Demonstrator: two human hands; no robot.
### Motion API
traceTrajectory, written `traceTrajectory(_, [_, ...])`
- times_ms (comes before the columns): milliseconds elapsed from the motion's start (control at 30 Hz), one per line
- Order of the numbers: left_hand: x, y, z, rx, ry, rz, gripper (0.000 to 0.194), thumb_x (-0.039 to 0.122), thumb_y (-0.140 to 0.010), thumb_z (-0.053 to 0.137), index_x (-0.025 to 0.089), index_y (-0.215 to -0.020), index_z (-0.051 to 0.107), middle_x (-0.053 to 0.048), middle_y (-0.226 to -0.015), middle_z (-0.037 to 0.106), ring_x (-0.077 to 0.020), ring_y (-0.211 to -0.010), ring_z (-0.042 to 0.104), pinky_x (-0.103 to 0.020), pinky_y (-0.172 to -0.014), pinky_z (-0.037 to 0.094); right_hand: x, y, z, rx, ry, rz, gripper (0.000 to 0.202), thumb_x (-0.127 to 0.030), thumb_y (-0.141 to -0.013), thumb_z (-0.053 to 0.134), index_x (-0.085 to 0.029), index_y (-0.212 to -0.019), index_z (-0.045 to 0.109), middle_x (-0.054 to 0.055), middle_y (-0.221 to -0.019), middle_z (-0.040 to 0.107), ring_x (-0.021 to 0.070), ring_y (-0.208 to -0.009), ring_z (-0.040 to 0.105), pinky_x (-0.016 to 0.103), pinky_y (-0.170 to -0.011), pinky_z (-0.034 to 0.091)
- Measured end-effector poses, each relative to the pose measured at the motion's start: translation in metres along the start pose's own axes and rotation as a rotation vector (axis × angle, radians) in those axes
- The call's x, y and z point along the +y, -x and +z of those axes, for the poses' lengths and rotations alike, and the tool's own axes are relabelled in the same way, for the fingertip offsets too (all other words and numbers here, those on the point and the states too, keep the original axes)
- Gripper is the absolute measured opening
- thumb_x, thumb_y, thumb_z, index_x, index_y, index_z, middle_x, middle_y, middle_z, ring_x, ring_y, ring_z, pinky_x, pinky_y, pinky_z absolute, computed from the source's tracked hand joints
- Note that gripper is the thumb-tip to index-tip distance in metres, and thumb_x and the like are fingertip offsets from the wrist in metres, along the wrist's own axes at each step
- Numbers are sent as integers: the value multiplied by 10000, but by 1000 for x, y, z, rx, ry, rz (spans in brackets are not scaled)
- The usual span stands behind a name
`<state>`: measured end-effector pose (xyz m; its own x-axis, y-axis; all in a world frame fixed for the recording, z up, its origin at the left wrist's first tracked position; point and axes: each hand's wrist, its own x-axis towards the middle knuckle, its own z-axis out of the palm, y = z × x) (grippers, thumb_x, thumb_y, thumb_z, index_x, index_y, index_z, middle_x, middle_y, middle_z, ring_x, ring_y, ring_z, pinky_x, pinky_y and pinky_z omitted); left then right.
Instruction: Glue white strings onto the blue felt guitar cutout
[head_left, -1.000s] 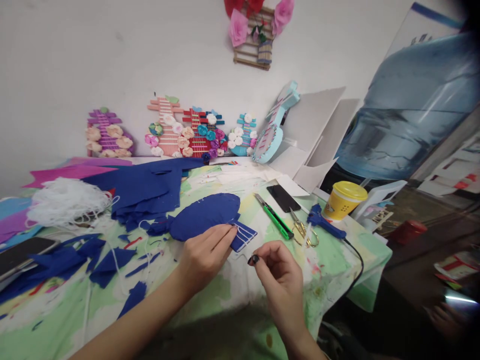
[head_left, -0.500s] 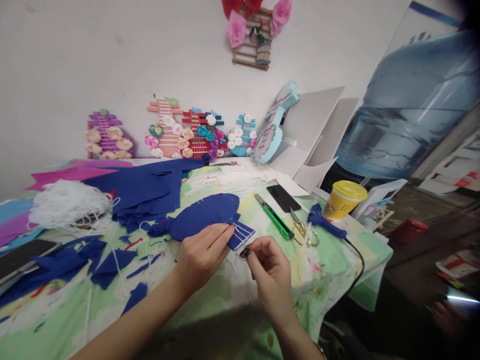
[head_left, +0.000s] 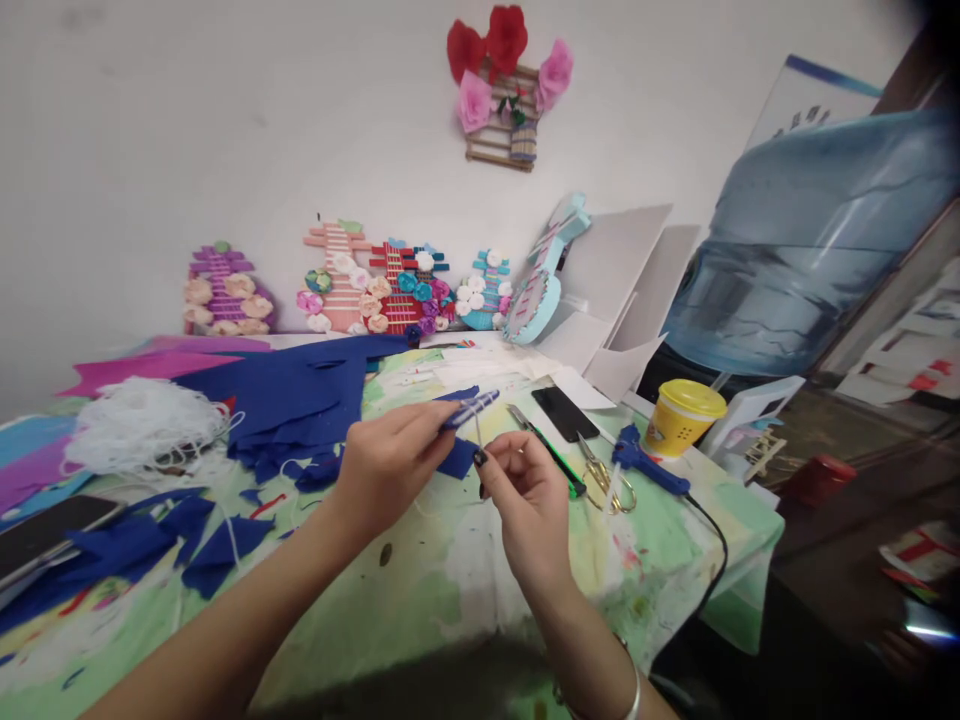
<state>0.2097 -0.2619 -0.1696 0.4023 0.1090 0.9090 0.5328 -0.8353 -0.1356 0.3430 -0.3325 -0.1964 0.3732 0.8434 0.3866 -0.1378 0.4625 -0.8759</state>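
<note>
My left hand is closed around a blue lute-shaped craft piece, its narrow end tilted up edge-on. White string is wound in several lines across that end. My fingers hide much of the piece. At its right, my right hand pinches the white string, which runs taut from the narrow end down to the fingertips. Just below lies a flat blue piece close to the table. A green utility knife and gold-handled scissors lie right of my right hand.
A blue glue gun, a black phone and a yellow-lidded tub stand to the right. At left are a white string heap, blue fabric sheets and scraps. Decorated lute crafts lean on the wall.
The blue piece has been lifted and turned from lying face-up to edge-on in my left hand. My right hand has risen slightly, holding the string. The view has tipped upward a little.
</note>
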Motion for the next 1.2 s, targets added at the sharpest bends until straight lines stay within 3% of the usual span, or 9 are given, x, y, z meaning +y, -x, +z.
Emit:
traceTrajectory(67, [-5, -19, -5, 20, 43, -101, 94, 173, -834, 616, 154, -873, 699, -32, -785, 731, -145, -703, 688, -208, -671, 519, -8, -12, 5, -26, -22, -24, 124, -264, -796, 651, -166, -794, 575, -62, -568, 505, 66, -513, 453, 177, -491, 346])
traceTrajectory(167, [-13, -47, -13, -20, 258, -362, 123, 250, -817, 628, 173, -771, 713, 0, -687, 703, -146, -626, 662, -214, -595, 516, -17, -25, 12, -69, -43, -44, 138, -286, -803, 645, -155, -799, 602, -51, -552, 528, 70, -498, 467, 176, -470, 335])
traceTrajectory(267, [-22, -66, -19, -70, 584, -628, 207, 316, -788, 661, 163, -907, 732, -28, -817, 736, -181, -714, 685, -238, -613, 549, -20, -30, 17, -99, -21, -38, 153, -300, -813, 631, -147, -814, 626, -43, -545, 542, 71, -484, 461, 179, -458, 329])
traceTrajectory(367, [-32, -71, -19, -112, 821, -825, 361, 387, -718, 731, 154, -993, 723, -66, -895, 741, -201, -741, 690, -239, -566, 550, -14, -26, 17, -103, 35, -42, 174, -307, -820, 613, -137, -818, 648, -36, -543, 541, 76, -494, 470, 183, -478, 349])
traceTrajectory(467, [-42, -63, -12, -151, 915, -940, 400, 422, -661, 777, 149, -950, 728, -81, -881, 738, -191, -725, 682, -205, -516, 520, 0, -17, 14, -95, 118, -18, 201, -324, -813, 609, -129, -787, 654, -26, -538, 539, 86, -502, 481, 190, -488, 361])
traceTrajectory(733, [-52, -45, 5, -111, 1012, -965, 384, 402, -678, 773, 161, -970, 711, -73, -884, 724, -154, -732, 656, -187, -556, 491, 34, 1, 3, -85, 247, 50, 240, -360, -824, 575, -138, -759, 635, -14, -549, 534, 108, -514, 492, 209, -501, 372])
traceTrajectory(1200, [-37, -45, 18, -16, 1104, -927, 336, 338, -728, 727, 174, -1018, 686, -43, -888, 715, -119, -698, 630, -169, -563, 478, 44, 6, -7, -35, 255, 56, 274, -413, -830, 572, -148, -791, 628, -21, -562, 509, 109, -517, 474, 204, -486, 370])
